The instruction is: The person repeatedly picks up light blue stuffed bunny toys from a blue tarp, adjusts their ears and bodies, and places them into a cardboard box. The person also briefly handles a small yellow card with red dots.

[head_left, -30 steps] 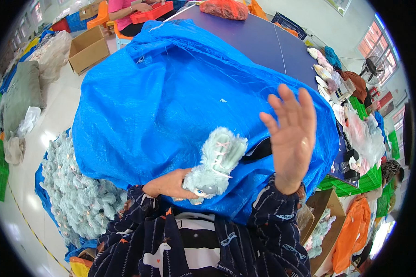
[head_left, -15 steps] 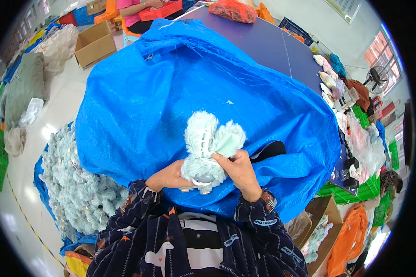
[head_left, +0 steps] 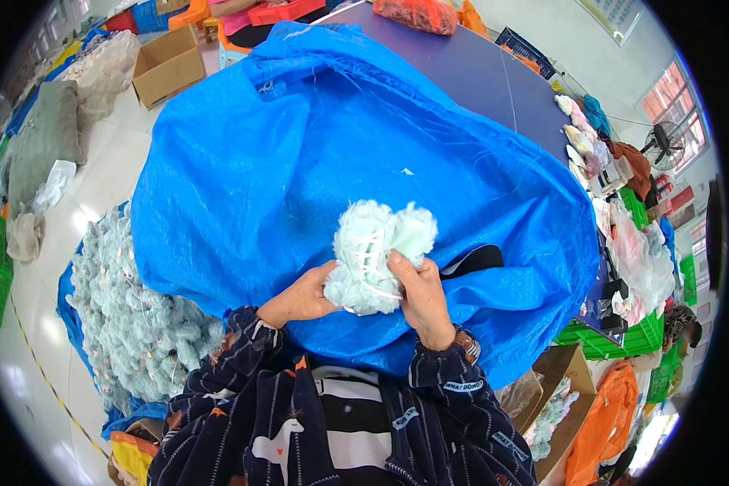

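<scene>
Between my two hands is a fluffy pale mint plush toy (head_left: 364,251) with long ears and white lacing down one side. My left hand (head_left: 306,296) grips its lower left edge, the fingers partly hidden behind the fur. On the other side my right hand (head_left: 423,298) pinches the toy, its thumb lying near the lacing. Under the toy and both hands spreads a large blue plastic sheet (head_left: 227,178). A dark curved object (head_left: 476,259) pokes out of the sheet's folds, just right of my right hand.
A big heap of similar mint plush pieces (head_left: 138,316) lies at the left. An open cardboard box (head_left: 167,69) stands on the floor beyond. At the lower right another box (head_left: 571,373) holds plush pieces, beside an orange cloth (head_left: 603,429). Far off, a person (head_left: 239,20) sits by a red tray.
The plush toy has turned in my hands, so its grey patch and small feet no longer show and the lacing faces up more. Both hands still hold it.
</scene>
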`<action>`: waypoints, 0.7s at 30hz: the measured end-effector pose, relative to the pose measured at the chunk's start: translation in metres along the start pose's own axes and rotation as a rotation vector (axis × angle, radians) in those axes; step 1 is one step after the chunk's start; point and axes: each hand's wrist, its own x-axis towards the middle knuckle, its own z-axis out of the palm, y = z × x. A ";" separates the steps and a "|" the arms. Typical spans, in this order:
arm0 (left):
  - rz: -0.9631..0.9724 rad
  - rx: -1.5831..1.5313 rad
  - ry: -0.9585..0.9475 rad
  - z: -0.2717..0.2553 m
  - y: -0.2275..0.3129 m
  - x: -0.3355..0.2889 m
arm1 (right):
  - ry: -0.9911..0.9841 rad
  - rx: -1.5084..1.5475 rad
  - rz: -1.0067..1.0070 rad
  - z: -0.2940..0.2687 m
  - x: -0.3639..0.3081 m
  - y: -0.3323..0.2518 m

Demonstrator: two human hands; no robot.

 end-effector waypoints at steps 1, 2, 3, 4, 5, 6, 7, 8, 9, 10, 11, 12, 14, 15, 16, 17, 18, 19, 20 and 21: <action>-0.008 -0.029 0.005 0.000 0.000 0.000 | -0.006 -0.030 -0.050 0.000 0.000 0.000; -0.016 -0.057 0.010 -0.001 0.000 0.000 | -0.012 -0.060 -0.100 0.000 -0.001 0.001; -0.023 -0.086 0.015 -0.001 0.000 0.000 | -0.018 -0.111 -0.146 0.000 0.000 0.000; -0.063 -0.159 0.025 0.000 0.003 0.001 | -0.021 -0.163 -0.193 0.000 0.000 -0.002; -0.103 -0.232 0.035 0.001 0.008 0.002 | -0.024 -0.216 -0.241 -0.002 0.000 -0.004; -0.143 -0.305 0.045 0.001 0.010 0.002 | -0.029 -0.198 -0.273 -0.007 0.003 0.001; -0.127 -0.303 0.073 0.000 0.005 0.003 | 0.018 -0.184 -0.289 -0.006 0.004 0.001; -0.111 -0.301 0.101 -0.002 -0.004 0.004 | 0.065 -0.170 -0.304 -0.006 0.006 0.001; -0.094 -0.299 0.130 -0.003 -0.009 0.004 | 0.110 -0.156 -0.319 -0.004 0.008 0.000; -0.052 -0.326 0.136 -0.003 -0.006 0.004 | 0.140 -0.236 -0.297 -0.008 0.007 -0.003; -0.003 -0.342 0.151 -0.003 0.001 0.001 | 0.180 -0.234 -0.307 -0.009 0.007 -0.002; 0.046 -0.357 0.165 -0.002 0.010 -0.001 | 0.169 -0.277 -0.319 -0.014 0.006 0.003; 0.034 -0.351 0.111 -0.002 0.023 0.001 | 0.186 -0.399 -0.336 -0.015 -0.002 0.004; 0.007 -0.228 0.072 -0.007 0.020 0.005 | 0.155 -0.459 -0.411 -0.017 -0.001 0.007; -0.025 -0.265 0.094 -0.008 0.017 0.005 | 0.137 -0.545 -0.455 -0.016 -0.003 0.008; -0.057 -0.302 0.114 -0.007 0.016 0.004 | 0.121 -0.631 -0.500 -0.015 -0.006 0.010; -0.090 -0.340 0.134 -0.007 0.015 0.003 | 0.105 -0.745 -0.528 -0.019 -0.006 0.014; -0.063 -0.337 0.128 -0.009 0.013 0.003 | 0.078 -0.745 -0.490 -0.020 -0.007 0.016; -0.036 -0.335 0.121 -0.010 0.013 0.003 | 0.038 -0.711 -0.445 -0.019 -0.006 0.015; -0.020 -0.338 0.105 -0.008 0.014 0.003 | 0.012 -0.676 -0.393 -0.019 -0.008 0.015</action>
